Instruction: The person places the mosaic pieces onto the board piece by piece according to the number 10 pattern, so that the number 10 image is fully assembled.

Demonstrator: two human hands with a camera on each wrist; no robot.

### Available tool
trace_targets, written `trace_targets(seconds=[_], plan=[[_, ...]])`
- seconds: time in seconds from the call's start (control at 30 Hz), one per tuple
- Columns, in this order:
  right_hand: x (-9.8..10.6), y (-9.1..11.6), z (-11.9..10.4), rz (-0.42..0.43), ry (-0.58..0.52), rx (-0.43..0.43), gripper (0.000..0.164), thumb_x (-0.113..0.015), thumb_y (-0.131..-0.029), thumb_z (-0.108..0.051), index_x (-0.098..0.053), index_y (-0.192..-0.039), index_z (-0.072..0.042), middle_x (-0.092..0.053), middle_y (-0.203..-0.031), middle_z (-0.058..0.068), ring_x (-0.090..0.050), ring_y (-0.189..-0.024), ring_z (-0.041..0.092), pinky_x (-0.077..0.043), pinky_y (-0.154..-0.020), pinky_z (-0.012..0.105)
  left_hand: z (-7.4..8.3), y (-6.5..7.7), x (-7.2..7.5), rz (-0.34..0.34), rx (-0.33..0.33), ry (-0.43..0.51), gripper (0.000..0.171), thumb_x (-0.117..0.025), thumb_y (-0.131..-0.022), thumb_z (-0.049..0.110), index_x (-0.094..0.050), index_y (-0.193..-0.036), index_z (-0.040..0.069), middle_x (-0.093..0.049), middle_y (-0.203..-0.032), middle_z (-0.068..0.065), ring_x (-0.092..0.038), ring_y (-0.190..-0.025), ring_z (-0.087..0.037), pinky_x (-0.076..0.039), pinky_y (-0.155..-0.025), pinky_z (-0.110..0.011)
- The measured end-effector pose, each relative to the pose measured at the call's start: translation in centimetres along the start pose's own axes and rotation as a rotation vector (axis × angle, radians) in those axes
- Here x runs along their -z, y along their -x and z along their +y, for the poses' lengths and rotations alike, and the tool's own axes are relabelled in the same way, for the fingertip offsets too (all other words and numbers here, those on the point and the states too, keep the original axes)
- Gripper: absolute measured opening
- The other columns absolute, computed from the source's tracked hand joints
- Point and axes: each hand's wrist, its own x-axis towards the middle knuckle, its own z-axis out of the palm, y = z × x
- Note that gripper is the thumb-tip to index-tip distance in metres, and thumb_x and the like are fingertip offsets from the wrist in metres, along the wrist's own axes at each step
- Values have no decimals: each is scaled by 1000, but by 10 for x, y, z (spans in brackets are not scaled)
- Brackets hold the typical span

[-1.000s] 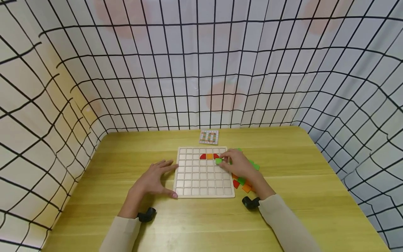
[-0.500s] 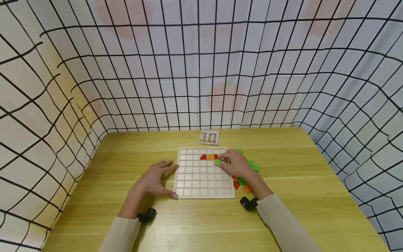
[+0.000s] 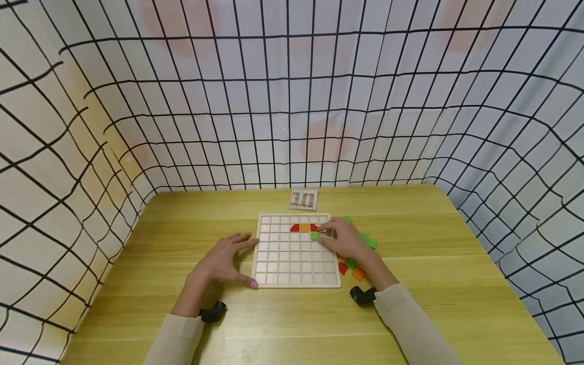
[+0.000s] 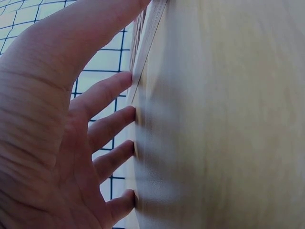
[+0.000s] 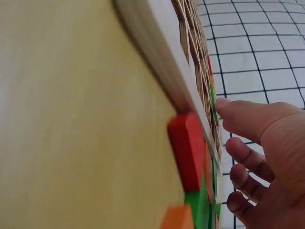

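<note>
In the head view, a pale wooden grid board [image 3: 283,264] lies on the table. Its upper rows hold an orange square tile [image 3: 304,228] between red tiles, the left one a rounded red tile [image 3: 295,228]. Below the right red tile sits a green square tile [image 3: 315,235] in a cell. My right hand [image 3: 345,238] hovers over the board's right edge, thumb and index fingertip apart beside the green tile; the right wrist view puts the thumb tip [image 5: 222,106] right by it. My left hand [image 3: 223,258] spreads along the board's left edge, thumb at the near corner, fingertips touching the side.
Loose tiles lie right of the board, among them a red tile [image 3: 342,267], an orange tile [image 3: 358,274] and a green tile [image 3: 371,243], partly under my right hand. A small patterned card [image 3: 303,199] lies behind the board. Black-gridded white cloth [image 3: 319,101] surrounds the table.
The green tile, pinched and tilted in my right fingers a second ago, now lies in the cell under the right red tile. My fingers have drawn slightly off it. The left hand stays still.
</note>
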Motion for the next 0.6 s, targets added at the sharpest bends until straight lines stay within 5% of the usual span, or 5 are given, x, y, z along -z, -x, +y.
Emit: trace_targets(seconds=[0.4, 0.6], plan=[[23, 14, 17, 51, 10, -74, 29, -78, -94, -28, -77, -120, -14, -62, -95, 1, -50, -87, 21, -44, -74, 34, 0, 0, 0, -8, 10, 3, 117, -86, -57, 78, -48, -155, 28, -36, -167, -10, -26, -155, -44, -19, -122, -73], [36, 24, 35, 75, 29, -62, 30, -76, -95, -29, -76, -121, -12, -64, -96, 2, -56, -91, 22, -52, -82, 39, -1, 0, -1, -5, 7, -2, 117, -85, -57, 79, -48, -156, 28, -36, -167, -10, -27, -155, -44, -19, -121, -73]])
